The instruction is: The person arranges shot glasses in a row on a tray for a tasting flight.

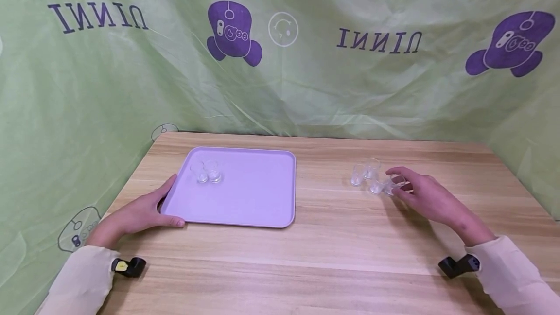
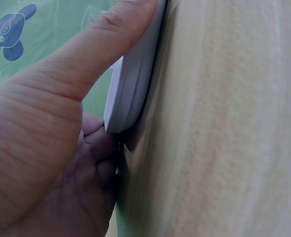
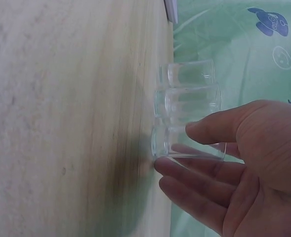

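My left hand (image 1: 142,212) holds the near-left corner of a lilac tray (image 1: 249,203). In the left wrist view its thumb (image 2: 103,44) lies along the tray's rim (image 2: 128,94), and the other fingers are partly hidden beyond the corner. Two small clear glasses (image 1: 213,173) stand upright side by side on the tray, toward its left end. At the right, my right hand (image 1: 426,197) holds a small clear glass (image 3: 160,140) between thumb and fingers. That glass stands upright on the table, the rightmost in a close group.
Several more small clear glasses (image 1: 358,176) stand close together just left of my right hand. Tray and glasses rest on a wood-grain table (image 1: 306,266). Behind the table hangs a green printed cloth (image 1: 306,96), which also runs down both sides.
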{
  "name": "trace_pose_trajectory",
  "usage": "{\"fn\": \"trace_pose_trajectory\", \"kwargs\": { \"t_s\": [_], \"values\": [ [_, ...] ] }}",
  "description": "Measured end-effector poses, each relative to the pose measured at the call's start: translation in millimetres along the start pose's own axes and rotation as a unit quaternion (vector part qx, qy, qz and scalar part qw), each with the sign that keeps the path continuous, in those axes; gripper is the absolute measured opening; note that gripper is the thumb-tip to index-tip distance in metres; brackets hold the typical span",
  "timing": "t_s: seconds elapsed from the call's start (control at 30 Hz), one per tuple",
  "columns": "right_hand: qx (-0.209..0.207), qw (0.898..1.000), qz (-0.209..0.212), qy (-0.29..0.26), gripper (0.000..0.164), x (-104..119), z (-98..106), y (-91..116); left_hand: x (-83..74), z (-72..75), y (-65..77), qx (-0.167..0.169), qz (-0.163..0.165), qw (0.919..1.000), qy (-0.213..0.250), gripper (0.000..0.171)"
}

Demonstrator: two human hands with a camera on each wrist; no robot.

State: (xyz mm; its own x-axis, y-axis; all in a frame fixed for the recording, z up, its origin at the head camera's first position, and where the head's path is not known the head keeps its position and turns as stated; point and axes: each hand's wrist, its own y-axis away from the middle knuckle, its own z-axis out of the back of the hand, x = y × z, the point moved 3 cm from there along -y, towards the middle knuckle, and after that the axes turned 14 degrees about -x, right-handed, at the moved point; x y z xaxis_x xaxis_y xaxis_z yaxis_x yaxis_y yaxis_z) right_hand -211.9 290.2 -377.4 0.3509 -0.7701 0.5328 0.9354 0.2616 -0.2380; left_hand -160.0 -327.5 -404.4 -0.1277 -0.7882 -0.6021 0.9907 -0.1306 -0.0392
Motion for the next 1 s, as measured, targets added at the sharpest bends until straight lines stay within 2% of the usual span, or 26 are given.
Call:
{"fn": "trace_pose_trajectory", "kwargs": {
  "t_s": [0.4, 0.73, 1.0],
  "values": [
    [-0.016, 1.0, 0.012, -0.007, 0.047, 0, 11, 2, -1.0, 0.5, -0.3, 0.001, 0.003, 1.0, -0.007, 0.126],
    [-0.05, 0.998, 0.043, -0.011, 0.044, 3, 26, -3, -0.4, -0.8, -1.1, 0.0, -0.005, 1.0, -0.008, 0.126],
    [-0.071, 0.995, 0.07, -0.014, 0.042, 11, 26, -6, -0.5, -0.8, -0.9, 0.004, 0.002, 1.0, -0.001, 0.126]
  ]
}}
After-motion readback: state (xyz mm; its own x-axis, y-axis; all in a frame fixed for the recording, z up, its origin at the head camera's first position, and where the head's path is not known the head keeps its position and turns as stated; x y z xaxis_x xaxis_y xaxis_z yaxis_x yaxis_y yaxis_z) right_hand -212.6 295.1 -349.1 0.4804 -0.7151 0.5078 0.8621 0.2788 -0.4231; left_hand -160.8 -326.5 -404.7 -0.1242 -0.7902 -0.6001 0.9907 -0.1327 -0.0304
